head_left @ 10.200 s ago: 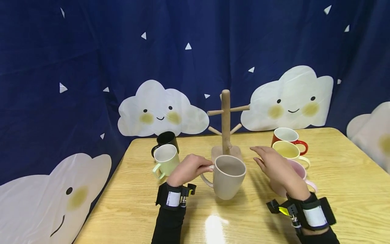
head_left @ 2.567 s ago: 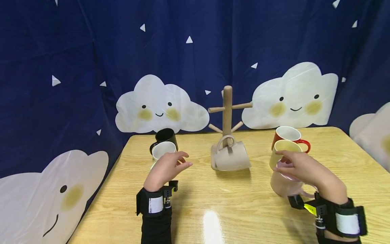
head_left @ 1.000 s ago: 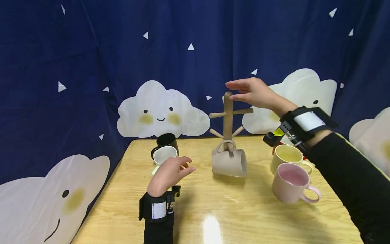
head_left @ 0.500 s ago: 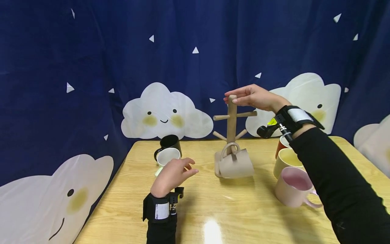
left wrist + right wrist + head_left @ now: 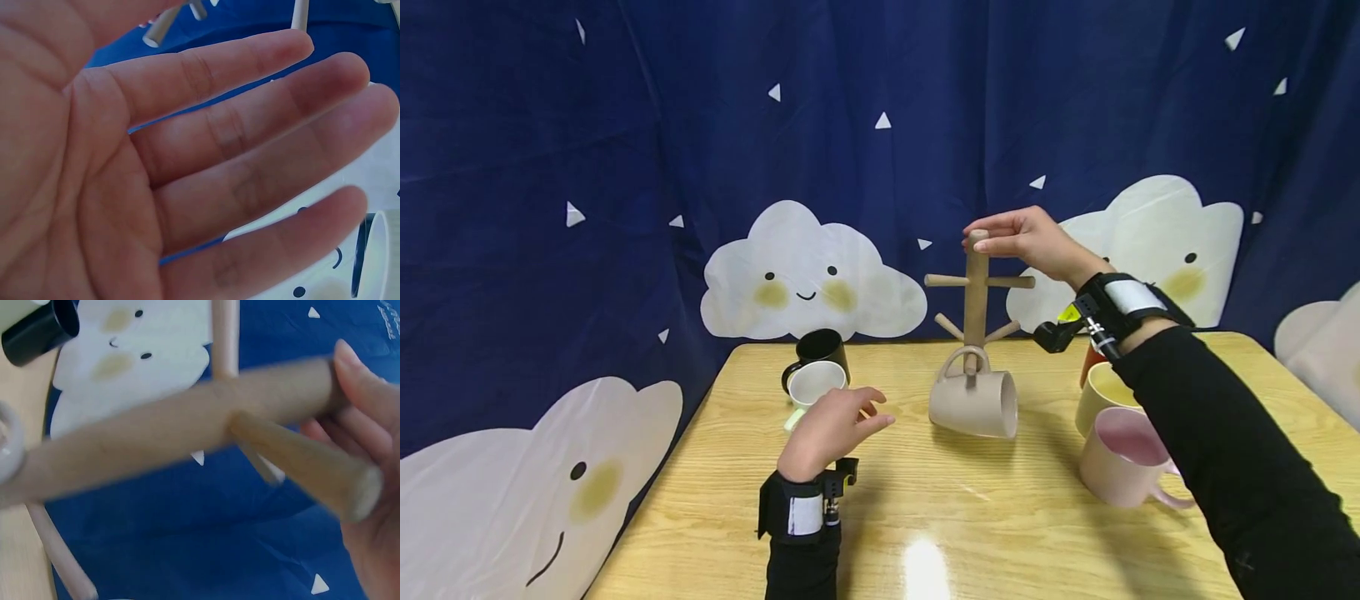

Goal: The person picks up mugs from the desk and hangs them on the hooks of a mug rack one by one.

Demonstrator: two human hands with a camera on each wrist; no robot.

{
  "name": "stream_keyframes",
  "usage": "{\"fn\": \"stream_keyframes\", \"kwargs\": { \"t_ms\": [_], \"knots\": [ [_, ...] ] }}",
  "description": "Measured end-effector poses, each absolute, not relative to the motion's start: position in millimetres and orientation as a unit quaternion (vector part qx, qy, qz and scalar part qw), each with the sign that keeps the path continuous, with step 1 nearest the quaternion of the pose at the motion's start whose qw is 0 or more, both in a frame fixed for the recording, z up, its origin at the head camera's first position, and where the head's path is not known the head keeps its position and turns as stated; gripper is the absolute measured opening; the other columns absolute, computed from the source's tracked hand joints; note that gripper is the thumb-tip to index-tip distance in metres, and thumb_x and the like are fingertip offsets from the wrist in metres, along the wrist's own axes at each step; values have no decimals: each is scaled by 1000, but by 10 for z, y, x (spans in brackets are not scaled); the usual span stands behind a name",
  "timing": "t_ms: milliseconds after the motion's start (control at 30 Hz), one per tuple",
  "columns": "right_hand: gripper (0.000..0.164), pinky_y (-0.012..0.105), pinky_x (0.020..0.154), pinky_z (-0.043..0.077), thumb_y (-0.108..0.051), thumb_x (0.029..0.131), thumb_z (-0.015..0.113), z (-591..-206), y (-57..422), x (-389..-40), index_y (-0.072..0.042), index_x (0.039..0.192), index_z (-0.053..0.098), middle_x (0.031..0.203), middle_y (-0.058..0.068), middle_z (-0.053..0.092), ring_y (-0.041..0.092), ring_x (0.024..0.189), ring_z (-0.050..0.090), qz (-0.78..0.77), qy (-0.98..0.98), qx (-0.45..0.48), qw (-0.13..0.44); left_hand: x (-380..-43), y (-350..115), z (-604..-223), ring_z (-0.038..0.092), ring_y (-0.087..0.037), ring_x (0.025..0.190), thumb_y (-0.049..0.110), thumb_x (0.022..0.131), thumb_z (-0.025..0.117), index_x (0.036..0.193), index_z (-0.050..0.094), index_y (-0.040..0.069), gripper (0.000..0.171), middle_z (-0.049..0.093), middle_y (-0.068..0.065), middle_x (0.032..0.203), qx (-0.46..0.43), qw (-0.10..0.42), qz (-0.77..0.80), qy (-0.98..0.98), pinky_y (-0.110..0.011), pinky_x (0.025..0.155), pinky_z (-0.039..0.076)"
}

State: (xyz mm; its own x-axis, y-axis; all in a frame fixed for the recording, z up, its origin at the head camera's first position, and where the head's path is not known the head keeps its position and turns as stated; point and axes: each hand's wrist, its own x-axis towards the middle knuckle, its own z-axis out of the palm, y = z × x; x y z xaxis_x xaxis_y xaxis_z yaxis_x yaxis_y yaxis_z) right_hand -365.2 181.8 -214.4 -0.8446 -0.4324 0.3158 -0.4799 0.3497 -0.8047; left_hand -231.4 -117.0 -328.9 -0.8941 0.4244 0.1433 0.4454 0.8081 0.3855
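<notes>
My right hand (image 5: 1033,243) pinches the top of the wooden mug tree's post (image 5: 976,304) between thumb and fingers. In the right wrist view, the thumb lies against the post's end (image 5: 300,390), with other fingers behind it. A beige mug (image 5: 968,407) hangs sideways by its handle from a low front peg, its mouth facing right. My left hand (image 5: 831,429), fingers relaxed and apart, holds nothing beside the pale green mug (image 5: 815,383), which it partly covers. The left wrist view shows its bare palm (image 5: 106,181) and spread fingers.
A black mug (image 5: 823,346) stands behind the green one. At right, a pink mug (image 5: 1112,467), a yellow mug (image 5: 1101,400) and a red mug (image 5: 1090,360) stand in a row, partly behind my right arm. A blue cloud-print curtain (image 5: 880,158) hangs behind the table.
Earlier the left hand held the beige mug by its handle; now it hangs on the tree. The right hand moved from the pink mug to the post's top, and the tree has turned slightly.
</notes>
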Motion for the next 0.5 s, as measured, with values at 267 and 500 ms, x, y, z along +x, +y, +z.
{"fn": "stream_keyframes", "kwargs": {
  "t_ms": [267,500],
  "knots": [
    [37,13,71,50,-19,81,70,-2166,1751,-3471,1,111,64,85,-12,70,-5,76,62,485,-848,162,142,-2294,-1144,-3267,64,-17,80,35,88,59,111,64,9,35,69,-4,92,-230,26,-202,-952,-28,68,49],
    [43,29,77,50,-31,76,75,-2081,1585,-3341,-4,109,67,105,15,68,21,96,62,419,-888,60,182,-2298,-1140,-3253,64,-17,80,34,88,60,110,64,8,34,69,-5,92,-234,27,-196,-952,-29,68,50]
  ]
}}
